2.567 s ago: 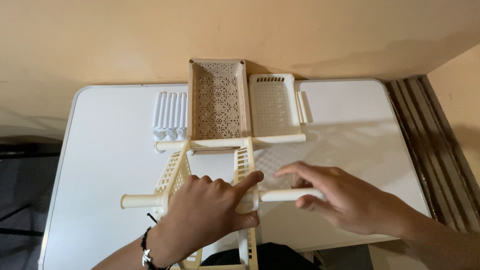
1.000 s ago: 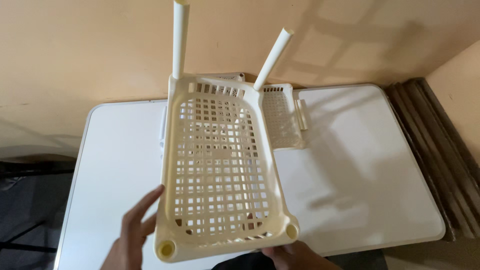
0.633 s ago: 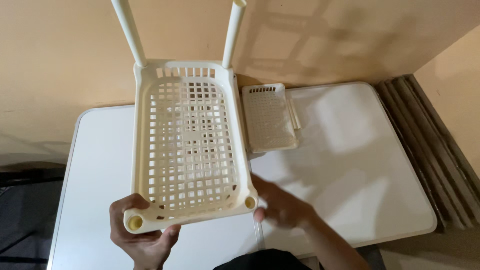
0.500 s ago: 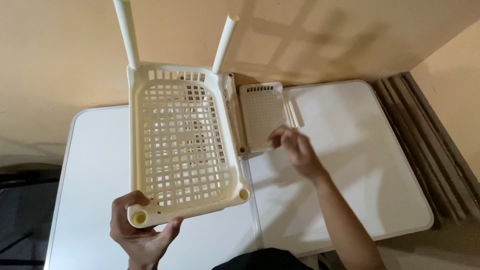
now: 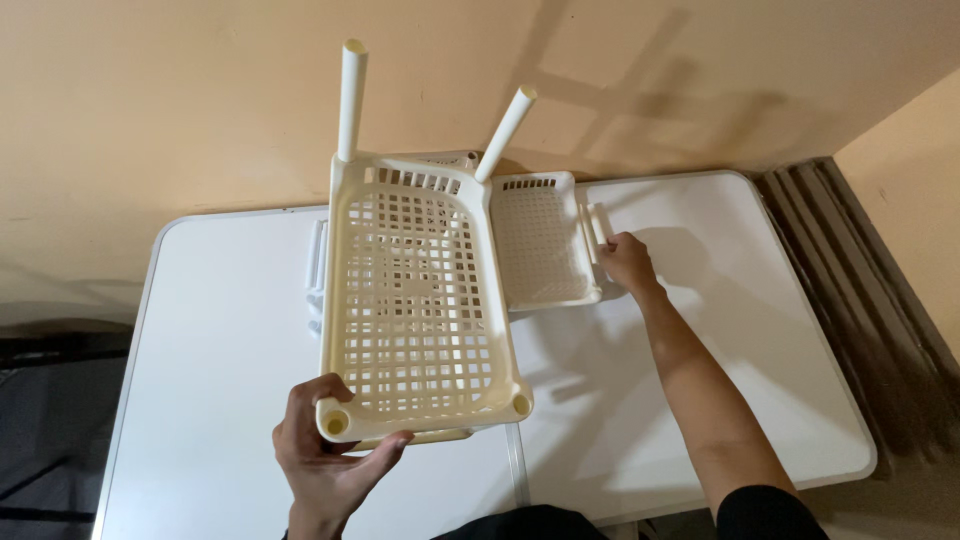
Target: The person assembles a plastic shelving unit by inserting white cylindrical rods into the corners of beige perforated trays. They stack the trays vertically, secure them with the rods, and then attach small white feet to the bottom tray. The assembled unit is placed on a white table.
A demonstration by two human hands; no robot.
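At six o'clock my left hand [image 5: 335,460] is pinching the near corner of the cream slotted basket tray [image 5: 420,300], fingers closed on its rim while it is tilting up over the desk [image 5: 210,330]. With one corner gripped, I judge it could be twisting loose, its two upright tubes [image 5: 352,100] swinging. Out at two o'clock my right hand [image 5: 627,262] is curling around small pale posts [image 5: 597,222] beside the flat tray [image 5: 545,240]; they could be rolling away.

So I count two cream perforated plastic baskets [image 5: 420,300] [image 5: 542,240], two cream plastic tubes [image 5: 350,100] [image 5: 505,118], one white table [image 5: 720,330].
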